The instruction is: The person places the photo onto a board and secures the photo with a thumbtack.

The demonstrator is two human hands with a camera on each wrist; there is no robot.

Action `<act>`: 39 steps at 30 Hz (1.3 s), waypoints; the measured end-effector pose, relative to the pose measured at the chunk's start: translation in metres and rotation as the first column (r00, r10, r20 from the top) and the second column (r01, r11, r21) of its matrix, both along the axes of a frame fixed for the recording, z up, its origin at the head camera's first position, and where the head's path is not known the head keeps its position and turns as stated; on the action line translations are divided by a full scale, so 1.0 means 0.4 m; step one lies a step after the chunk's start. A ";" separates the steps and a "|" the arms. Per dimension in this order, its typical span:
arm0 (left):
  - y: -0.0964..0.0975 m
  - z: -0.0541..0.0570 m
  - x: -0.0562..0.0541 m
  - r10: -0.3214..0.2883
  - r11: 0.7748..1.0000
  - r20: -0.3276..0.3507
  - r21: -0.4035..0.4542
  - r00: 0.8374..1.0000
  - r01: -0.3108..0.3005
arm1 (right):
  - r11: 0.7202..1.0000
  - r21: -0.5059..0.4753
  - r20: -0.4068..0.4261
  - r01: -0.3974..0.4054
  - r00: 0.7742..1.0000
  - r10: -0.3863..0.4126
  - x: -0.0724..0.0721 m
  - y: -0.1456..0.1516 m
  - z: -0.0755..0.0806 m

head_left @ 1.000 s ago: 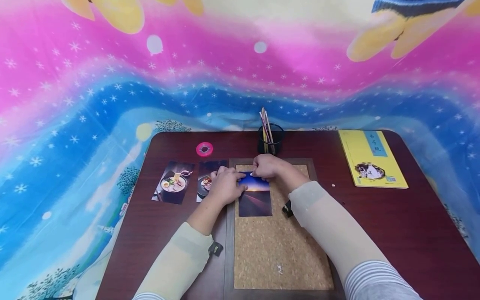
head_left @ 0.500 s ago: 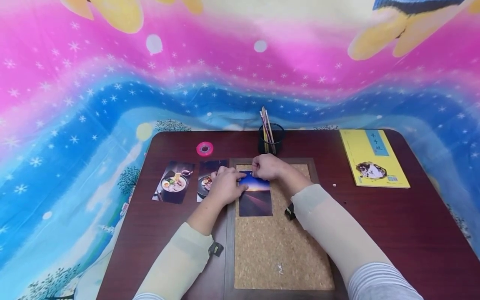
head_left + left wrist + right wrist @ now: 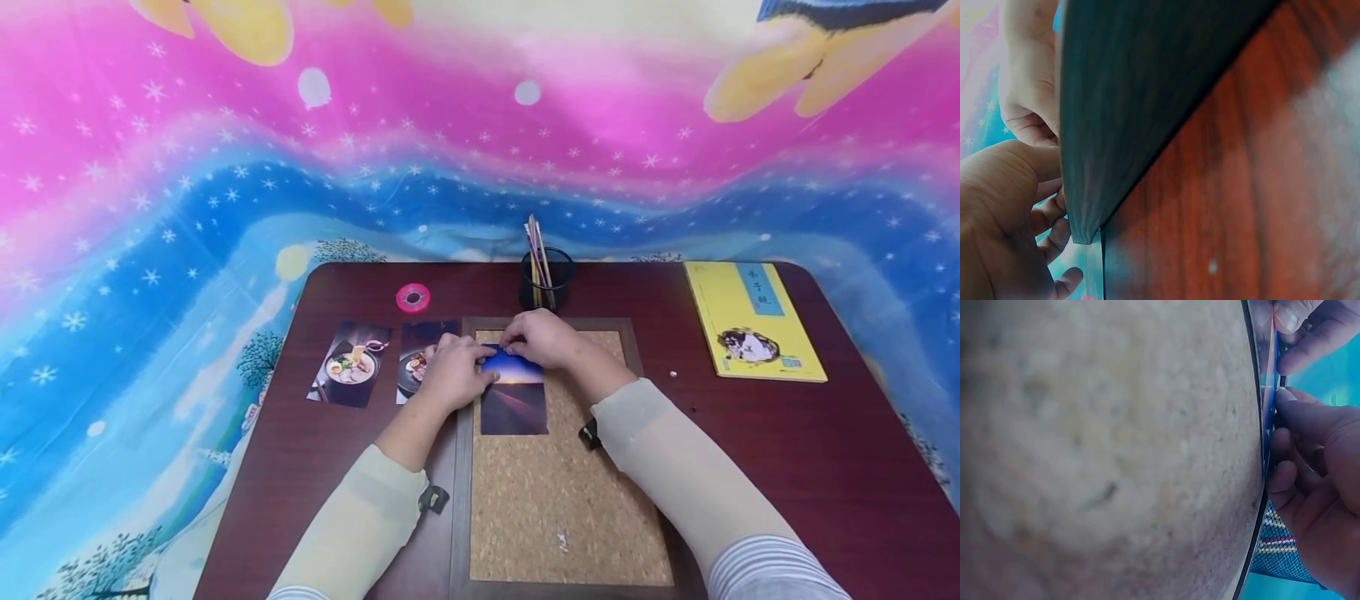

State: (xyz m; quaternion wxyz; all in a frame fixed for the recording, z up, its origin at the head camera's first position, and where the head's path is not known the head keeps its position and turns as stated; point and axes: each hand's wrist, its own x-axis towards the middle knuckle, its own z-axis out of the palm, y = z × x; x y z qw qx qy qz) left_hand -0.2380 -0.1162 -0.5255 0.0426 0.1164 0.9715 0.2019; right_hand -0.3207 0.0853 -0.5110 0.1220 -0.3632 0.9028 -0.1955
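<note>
A sunset road photo (image 3: 515, 406) lies on the upper left of a framed cork board (image 3: 570, 492). My left hand (image 3: 452, 371) rests across the board's left frame, thumb and index finger on the photo's left side. Along its top edge, my right hand (image 3: 546, 337) presses with its thumb and fingertips. Close up in the right wrist view, the thumb of my right hand (image 3: 1335, 456) meets the photo (image 3: 1269, 394), the other fingers loosely bent; whether a tack sits under them I cannot tell. Spread fingers of my left hand (image 3: 997, 200) show in the left wrist view.
A ramen photo (image 3: 348, 367) and a second food photo (image 3: 416, 333), partly under my left hand, lie on the left. Behind are pink tape (image 3: 413, 298) and a mesh pen cup (image 3: 547, 279). A yellow book (image 3: 753, 321) lies right. Small white pieces (image 3: 562, 542) rest low on the board.
My right hand has gone from pinching a tiny white piece at the photo's top edge to pressing there with looser fingers. My left hand has stayed in place.
</note>
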 end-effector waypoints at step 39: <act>0.000 -0.005 -0.001 0.005 1.000 -0.013 0.010 1.000 -0.005 | 0.974 0.227 0.335 0.019 0.937 -0.096 -0.038 -0.051 0.054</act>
